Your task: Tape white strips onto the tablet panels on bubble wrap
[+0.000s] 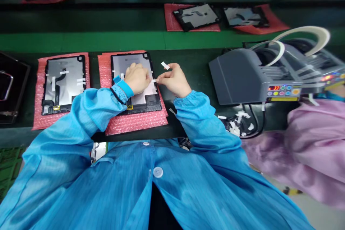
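Note:
A black-framed tablet panel (pixel 126 61) lies on pink bubble wrap (pixel 134 122) in front of me. My left hand (pixel 137 78) rests curled on the panel, its fingertips meeting the right hand over the panel's right edge. My right hand (pixel 175 79) pinches a small white tape strip (pixel 154 80) between thumb and forefinger. A second white tape strip (pixel 165 65) sticks up from one of its raised fingers. Both my arms are in blue sleeves, with a blue wrist strap (pixel 122 88) on the left wrist.
A second panel (pixel 64 82) on pink wrap lies to the left. A grey tape dispenser (pixel 256 75) stands at the right, with tape scraps (pixel 238 120) below it. A person in a pink coat (pixel 309 151) sits at right. More panels (pixel 196 16) lie on the green conveyor behind.

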Demonstrator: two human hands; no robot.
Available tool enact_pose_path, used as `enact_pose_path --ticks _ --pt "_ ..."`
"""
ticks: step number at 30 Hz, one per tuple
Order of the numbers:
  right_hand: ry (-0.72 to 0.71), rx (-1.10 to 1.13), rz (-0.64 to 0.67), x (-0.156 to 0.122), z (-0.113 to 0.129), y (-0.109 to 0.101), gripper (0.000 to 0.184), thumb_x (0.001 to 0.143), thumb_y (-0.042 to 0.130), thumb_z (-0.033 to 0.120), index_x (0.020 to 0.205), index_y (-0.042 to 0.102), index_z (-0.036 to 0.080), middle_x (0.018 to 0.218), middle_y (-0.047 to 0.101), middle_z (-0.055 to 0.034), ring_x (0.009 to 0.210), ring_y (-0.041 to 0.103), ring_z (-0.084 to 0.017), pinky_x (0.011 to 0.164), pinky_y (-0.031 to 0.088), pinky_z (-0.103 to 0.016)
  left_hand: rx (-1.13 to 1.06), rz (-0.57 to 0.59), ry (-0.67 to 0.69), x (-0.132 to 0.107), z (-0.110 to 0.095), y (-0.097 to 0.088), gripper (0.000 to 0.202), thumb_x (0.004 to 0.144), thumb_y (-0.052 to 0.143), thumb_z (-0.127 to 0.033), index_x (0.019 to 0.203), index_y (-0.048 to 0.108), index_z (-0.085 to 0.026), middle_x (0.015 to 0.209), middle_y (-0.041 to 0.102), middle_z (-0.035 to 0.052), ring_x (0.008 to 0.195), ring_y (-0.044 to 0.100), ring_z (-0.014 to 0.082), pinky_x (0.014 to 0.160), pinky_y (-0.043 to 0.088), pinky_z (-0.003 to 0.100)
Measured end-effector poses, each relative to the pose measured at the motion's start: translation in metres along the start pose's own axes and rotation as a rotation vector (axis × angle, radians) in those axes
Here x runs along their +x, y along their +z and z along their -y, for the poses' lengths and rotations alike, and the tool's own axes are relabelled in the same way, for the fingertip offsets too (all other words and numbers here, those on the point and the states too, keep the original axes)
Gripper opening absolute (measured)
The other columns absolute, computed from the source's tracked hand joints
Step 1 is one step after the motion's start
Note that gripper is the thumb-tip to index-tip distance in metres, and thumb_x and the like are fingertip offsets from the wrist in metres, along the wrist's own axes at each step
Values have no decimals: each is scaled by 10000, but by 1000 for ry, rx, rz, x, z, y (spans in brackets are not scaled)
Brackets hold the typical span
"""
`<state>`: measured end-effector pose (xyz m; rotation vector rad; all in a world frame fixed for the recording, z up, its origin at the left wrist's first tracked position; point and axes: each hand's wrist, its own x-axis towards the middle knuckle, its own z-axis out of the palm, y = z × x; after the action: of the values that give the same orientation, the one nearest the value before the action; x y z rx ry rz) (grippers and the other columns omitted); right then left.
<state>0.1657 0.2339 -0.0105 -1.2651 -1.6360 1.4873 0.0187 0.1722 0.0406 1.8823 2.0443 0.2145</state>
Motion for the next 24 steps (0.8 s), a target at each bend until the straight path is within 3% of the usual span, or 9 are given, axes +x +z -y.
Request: enact_pose_path --ticks 9,13,16,19,22,24 --pt "136 38 41 -1 9 3 567 554 706 38 906 314 249 631 539 95 565 549 -117 604 438 -257 46 19 -2 0 -4 1 205 885 546 -257 883 723 -154 1075 639 130 1208 496 355 1008 423 486" --pt "172 74 78 -2 4 -5 527 606 776 125 882 342 242 623 511 89 569 502 -104 567 382 -226 36 -35 10 3 5 6 166 859 598 -276 861 697 -143 1056 637 137 1188 502 362 1000 414 491" --pt "58 34 68 -7 5 -15 379 685 728 167 861 398 228 646 493 80 583 468 -90 580 369 -221 -64 -137 55 9 20 6 171 872 595 -307 892 678 -158 1000 644 101 1087 544 306 983 411 463" --pt "-125 -70 142 -14 15 -20 221 715 639 128 823 463 208 679 503 61 631 470 -89 631 383 -231 -203 -208 207 17 31 3 228 919 540 -363 932 663 -172 932 651 58 960 565 229 961 410 405" --pt "-249 -188 245 -19 29 -17 148 716 612 125 780 498 195 709 534 45 674 483 -98 672 395 -244 -254 -195 330 21 33 0 231 918 540 -374 902 656 -175 909 658 46 936 566 211 937 407 375" --pt "-275 -234 272 -20 35 -14 116 727 622 144 769 523 188 713 551 35 687 494 -105 682 401 -251 -236 -158 316 22 31 -1 194 897 564 -341 850 651 -174 895 660 47 941 568 217 931 403 381"
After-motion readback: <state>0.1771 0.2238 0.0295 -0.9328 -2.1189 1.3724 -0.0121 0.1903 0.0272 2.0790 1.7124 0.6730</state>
